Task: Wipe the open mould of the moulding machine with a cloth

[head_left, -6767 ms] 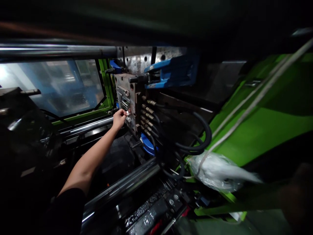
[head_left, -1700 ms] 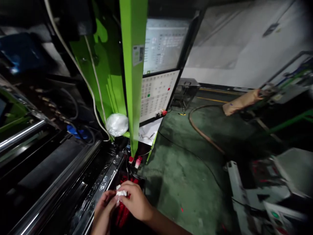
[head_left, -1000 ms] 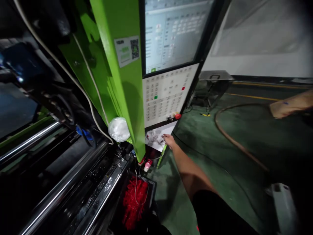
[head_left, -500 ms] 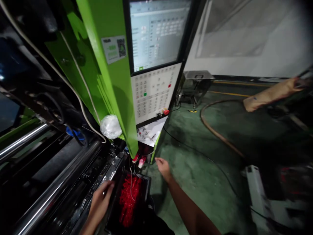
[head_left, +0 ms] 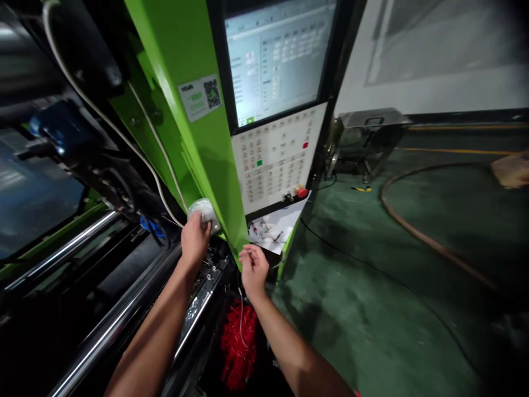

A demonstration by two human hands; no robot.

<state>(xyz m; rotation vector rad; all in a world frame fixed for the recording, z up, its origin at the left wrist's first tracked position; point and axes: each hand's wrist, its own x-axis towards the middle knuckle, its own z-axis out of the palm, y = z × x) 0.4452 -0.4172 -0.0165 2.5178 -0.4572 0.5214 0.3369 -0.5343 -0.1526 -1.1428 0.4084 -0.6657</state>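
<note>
We see both of our bare hands raised at the foot of the green machine column [head_left: 194, 116]. Our left hand [head_left: 194, 238] reaches up to the white plastic-wrapped bundle [head_left: 203, 212] that hangs at the column's lower left edge, at the end of a pale cable [head_left: 124, 144]; the fingers curl over the bundle's underside and grasp it. Our right hand [head_left: 253, 268] sits just below the column's bottom corner, fingers pinched together, but what they pinch is too small for us to make out, so we cannot tell whether it grips anything. A thin white cord [head_left: 241, 314] hangs down below that hand.

Just right of the right hand, a white sheet [head_left: 276, 227] with small parts on it lies under the lower edge of the keypad panel [head_left: 275, 157], which carries a red knob [head_left: 302, 193] at its bottom right corner and a screen [head_left: 278, 58] above. Beneath our forearms a pile of red pieces [head_left: 237, 344] fills a dark bin. Shiny steel bars [head_left: 61, 251] run along the machine bed at the left, and a brown hose [head_left: 417, 234] curves over the green floor [head_left: 372, 309] at the right.
</note>
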